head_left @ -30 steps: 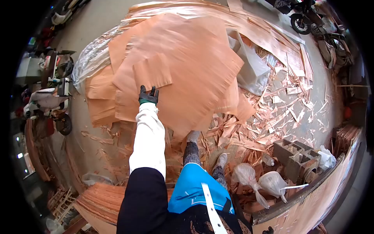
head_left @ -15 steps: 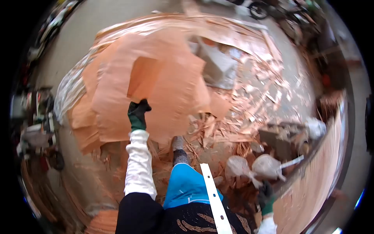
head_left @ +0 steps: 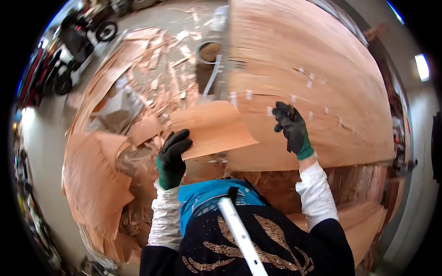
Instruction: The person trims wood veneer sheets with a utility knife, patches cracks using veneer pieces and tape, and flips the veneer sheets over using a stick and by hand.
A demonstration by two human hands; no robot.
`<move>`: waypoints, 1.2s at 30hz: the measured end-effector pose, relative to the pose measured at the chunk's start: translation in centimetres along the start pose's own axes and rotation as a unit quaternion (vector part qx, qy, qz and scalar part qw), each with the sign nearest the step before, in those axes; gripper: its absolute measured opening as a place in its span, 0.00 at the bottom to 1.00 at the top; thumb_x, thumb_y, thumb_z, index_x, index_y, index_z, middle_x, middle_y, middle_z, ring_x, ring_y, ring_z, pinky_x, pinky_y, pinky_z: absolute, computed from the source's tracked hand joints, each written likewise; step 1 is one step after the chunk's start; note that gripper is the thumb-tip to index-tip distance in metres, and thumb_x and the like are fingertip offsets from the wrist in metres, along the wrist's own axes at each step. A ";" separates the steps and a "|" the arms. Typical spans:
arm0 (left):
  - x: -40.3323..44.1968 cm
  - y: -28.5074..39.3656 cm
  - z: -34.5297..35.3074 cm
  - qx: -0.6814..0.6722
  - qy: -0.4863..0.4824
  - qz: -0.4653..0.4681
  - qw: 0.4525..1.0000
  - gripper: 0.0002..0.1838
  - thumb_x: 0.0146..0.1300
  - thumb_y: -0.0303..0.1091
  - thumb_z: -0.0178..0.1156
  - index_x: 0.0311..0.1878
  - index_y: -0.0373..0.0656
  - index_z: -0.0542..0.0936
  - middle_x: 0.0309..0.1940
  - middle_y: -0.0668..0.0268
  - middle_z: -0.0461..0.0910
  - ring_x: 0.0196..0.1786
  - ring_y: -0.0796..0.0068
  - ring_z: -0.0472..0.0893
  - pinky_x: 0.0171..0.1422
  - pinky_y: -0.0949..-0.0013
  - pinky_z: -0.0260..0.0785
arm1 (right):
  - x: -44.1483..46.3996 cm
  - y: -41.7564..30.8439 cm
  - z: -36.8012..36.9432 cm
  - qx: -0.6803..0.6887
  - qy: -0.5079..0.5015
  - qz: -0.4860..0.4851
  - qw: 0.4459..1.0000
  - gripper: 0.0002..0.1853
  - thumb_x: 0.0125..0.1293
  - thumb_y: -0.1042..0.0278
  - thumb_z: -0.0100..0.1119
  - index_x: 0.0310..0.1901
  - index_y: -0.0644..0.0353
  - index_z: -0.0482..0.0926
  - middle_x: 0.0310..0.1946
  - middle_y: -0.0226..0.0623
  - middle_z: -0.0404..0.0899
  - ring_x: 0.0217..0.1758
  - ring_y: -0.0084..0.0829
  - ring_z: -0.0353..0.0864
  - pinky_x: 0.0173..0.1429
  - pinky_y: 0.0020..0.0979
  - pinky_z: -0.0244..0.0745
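Observation:
My left hand (head_left: pixel 173 156), in a black and green glove, grips a small rectangular veneer sheet (head_left: pixel 216 129) by its left edge. The sheet curves slightly, and its right part overlaps the near left corner of a large veneer panel (head_left: pixel 313 92). Over that panel is my right hand (head_left: pixel 293 129), gloved alike, its fingers curled. Whether anything small is in those fingers is hidden. Small white pieces of tape (head_left: pixel 249 94) lie on the panel, beside cracks in the wood.
At the left, large veneer sheets (head_left: pixel 94 179) lie on the floor with scraps (head_left: pixel 159 69) and a grey plastic sheet (head_left: pixel 119 110). A round container (head_left: pixel 209 52) stands by the panel's left edge. Motorbikes (head_left: pixel 69 60) are at the upper left.
The view has swung right to the large panel. My left hand has lifted the small sheet off the floor pile and brought it to the panel. My right hand has come up over the panel.

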State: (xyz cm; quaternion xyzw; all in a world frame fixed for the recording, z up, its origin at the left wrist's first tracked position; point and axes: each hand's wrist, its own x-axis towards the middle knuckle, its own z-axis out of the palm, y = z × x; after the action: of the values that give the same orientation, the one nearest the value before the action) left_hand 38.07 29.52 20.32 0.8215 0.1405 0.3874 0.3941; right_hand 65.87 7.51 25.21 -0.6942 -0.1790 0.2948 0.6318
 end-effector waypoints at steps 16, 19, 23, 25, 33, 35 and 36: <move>6.4 4.1 14.0 -0.073 -0.216 0.101 0.968 0.18 0.48 0.13 0.53 0.41 0.41 0.80 0.50 0.53 0.80 0.54 0.50 0.78 0.60 0.55 0.70 | 7.2 4.8 -12.6 -0.002 -0.121 0.131 0.984 0.17 0.62 0.73 0.57 0.54 0.64 0.76 0.37 0.32 0.79 0.30 0.17 0.73 0.29 0.20 0.66; 8.7 -0.2 15.4 -0.126 -0.210 0.038 0.969 0.21 0.47 0.12 0.51 0.43 0.41 0.80 0.52 0.53 0.79 0.56 0.53 0.78 0.61 0.58 0.69 | 12.3 4.0 -11.7 0.015 -0.060 0.073 0.995 0.17 0.60 0.75 0.60 0.53 0.62 0.77 0.34 0.31 0.79 0.28 0.18 0.73 0.28 0.21 0.68; 13.6 -6.5 17.2 -0.143 -0.190 -0.003 0.971 0.24 0.45 0.08 0.50 0.45 0.41 0.79 0.55 0.54 0.78 0.58 0.57 0.77 0.62 0.63 0.68 | 20.3 2.1 -8.3 -0.073 0.005 0.025 0.997 0.17 0.58 0.79 0.61 0.51 0.61 0.77 0.31 0.31 0.78 0.23 0.19 0.72 0.25 0.22 0.70; 15.7 -9.8 18.4 -0.154 -0.192 -0.011 0.969 0.25 0.44 0.07 0.49 0.45 0.40 0.78 0.54 0.54 0.78 0.57 0.57 0.77 0.59 0.64 0.70 | 24.4 2.4 -7.0 -0.136 0.025 0.025 0.990 0.17 0.61 0.79 0.58 0.52 0.61 0.76 0.29 0.30 0.76 0.23 0.18 0.71 0.25 0.21 0.69; 18.2 -17.2 22.1 0.115 -0.197 0.022 0.973 0.17 0.53 0.24 0.57 0.45 0.55 0.80 0.56 0.71 0.78 0.62 0.54 0.73 0.69 0.51 0.57 | 33.7 7.3 -5.1 -0.261 0.089 0.048 0.960 0.20 0.56 0.80 0.62 0.52 0.61 0.76 0.43 0.38 0.83 0.32 0.25 0.81 0.31 0.26 0.77; 18.0 -17.0 22.0 0.182 -0.213 0.031 0.959 0.16 0.55 0.26 0.55 0.46 0.56 0.80 0.57 0.71 0.77 0.64 0.56 0.71 0.71 0.51 0.55 | 35.2 11.2 -6.7 -0.272 0.072 0.005 0.959 0.21 0.57 0.80 0.60 0.54 0.59 0.75 0.43 0.36 0.82 0.27 0.23 0.77 0.28 0.24 0.74; 17.9 -17.0 21.9 0.178 -0.223 0.021 0.958 0.21 0.54 0.24 0.54 0.49 0.58 0.80 0.59 0.69 0.75 0.67 0.53 0.67 0.71 0.48 0.54 | 35.5 11.7 -6.6 -0.276 0.065 -0.017 0.959 0.21 0.58 0.80 0.60 0.54 0.59 0.75 0.43 0.36 0.81 0.24 0.21 0.75 0.26 0.23 0.73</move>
State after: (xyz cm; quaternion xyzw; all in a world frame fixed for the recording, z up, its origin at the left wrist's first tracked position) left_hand 67.48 38.34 8.36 0.9466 0.0988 0.1715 0.2543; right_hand 95.64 22.83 7.44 -0.8560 -0.2236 0.1779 0.4308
